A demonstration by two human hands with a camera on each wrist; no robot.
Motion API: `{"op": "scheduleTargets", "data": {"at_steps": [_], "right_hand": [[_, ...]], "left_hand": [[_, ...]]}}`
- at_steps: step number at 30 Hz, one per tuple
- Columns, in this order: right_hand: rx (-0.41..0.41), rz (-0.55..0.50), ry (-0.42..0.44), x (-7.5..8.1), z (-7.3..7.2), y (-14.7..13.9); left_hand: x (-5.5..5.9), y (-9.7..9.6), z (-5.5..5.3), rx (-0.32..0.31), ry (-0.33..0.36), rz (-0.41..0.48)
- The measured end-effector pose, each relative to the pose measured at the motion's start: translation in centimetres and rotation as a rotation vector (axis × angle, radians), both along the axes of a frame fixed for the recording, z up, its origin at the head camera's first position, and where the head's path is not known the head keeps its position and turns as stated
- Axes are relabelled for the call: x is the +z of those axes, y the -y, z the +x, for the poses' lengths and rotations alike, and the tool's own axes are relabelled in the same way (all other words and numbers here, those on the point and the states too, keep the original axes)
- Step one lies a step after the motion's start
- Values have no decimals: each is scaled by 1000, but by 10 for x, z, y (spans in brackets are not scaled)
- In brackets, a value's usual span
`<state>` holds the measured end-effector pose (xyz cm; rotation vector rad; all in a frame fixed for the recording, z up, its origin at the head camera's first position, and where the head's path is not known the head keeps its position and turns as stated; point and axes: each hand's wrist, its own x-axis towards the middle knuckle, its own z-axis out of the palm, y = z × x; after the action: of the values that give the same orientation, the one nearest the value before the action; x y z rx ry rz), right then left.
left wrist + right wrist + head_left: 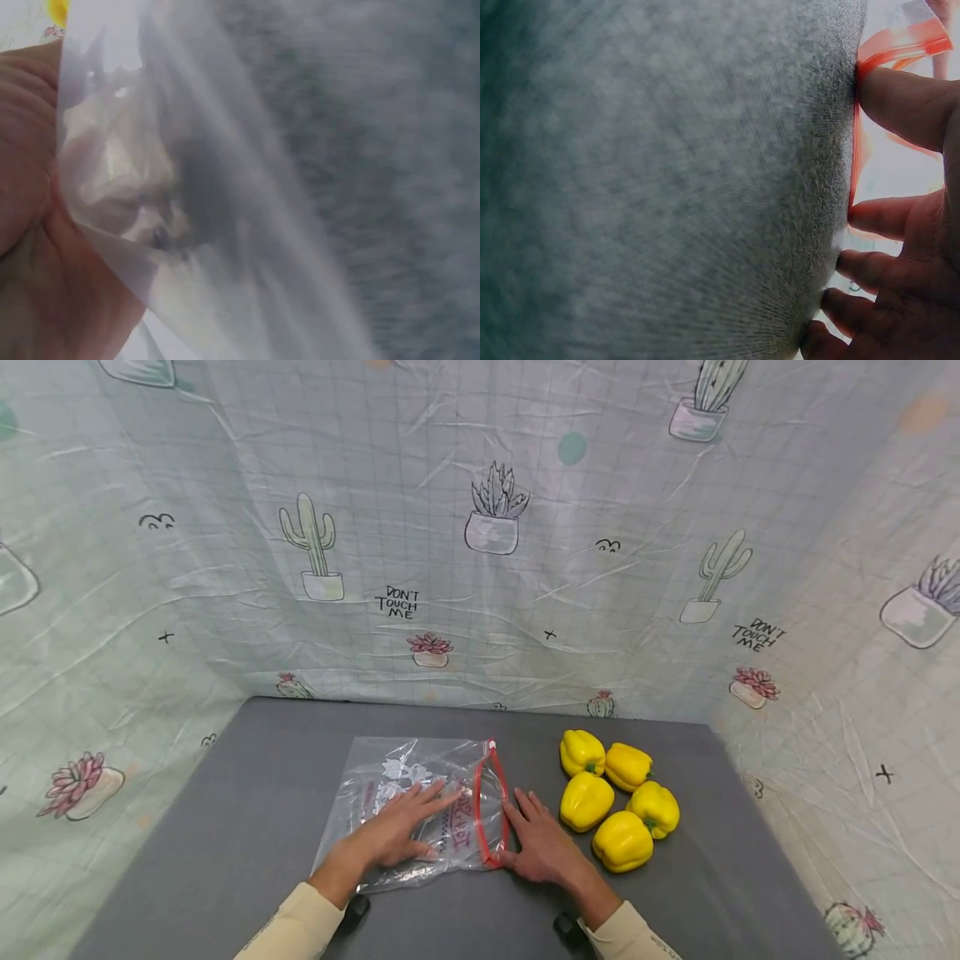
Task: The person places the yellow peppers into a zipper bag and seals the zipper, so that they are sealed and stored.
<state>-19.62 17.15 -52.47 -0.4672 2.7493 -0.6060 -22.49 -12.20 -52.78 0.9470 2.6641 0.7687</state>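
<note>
A clear plastic zipper bag (375, 827) with red trim and printed lettering lies flat on the grey table, its red-edged mouth (480, 802) parted and facing right. My left hand (397, 822) rests on top of the bag, fingers spread toward the mouth. Clear film fills much of the left wrist view beside the palm (45, 187). At the red edge, my right hand (543, 843) touches the rim with thumb and fingertips extended. In the right wrist view the thumb (907, 105) and index finger meet the red strip (855, 157).
Several yellow bell peppers (587, 802) sit in a cluster on the table (720, 860), just right of my right hand. A cactus-print curtain (465, 610) hangs behind the table and along both sides. A white slider (492, 744) sits at the far end of the red trim.
</note>
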Motion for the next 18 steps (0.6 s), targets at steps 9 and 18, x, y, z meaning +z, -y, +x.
{"op": "scheduleTargets", "data": {"at_steps": [9, 18], "right_hand": [[5, 5, -17, 0, -2, 0], [0, 21, -27, -1, -3, 1]], "left_hand": [[9, -5, -1, 39, -26, -131], [6, -36, 0, 260, -123, -79]]}}
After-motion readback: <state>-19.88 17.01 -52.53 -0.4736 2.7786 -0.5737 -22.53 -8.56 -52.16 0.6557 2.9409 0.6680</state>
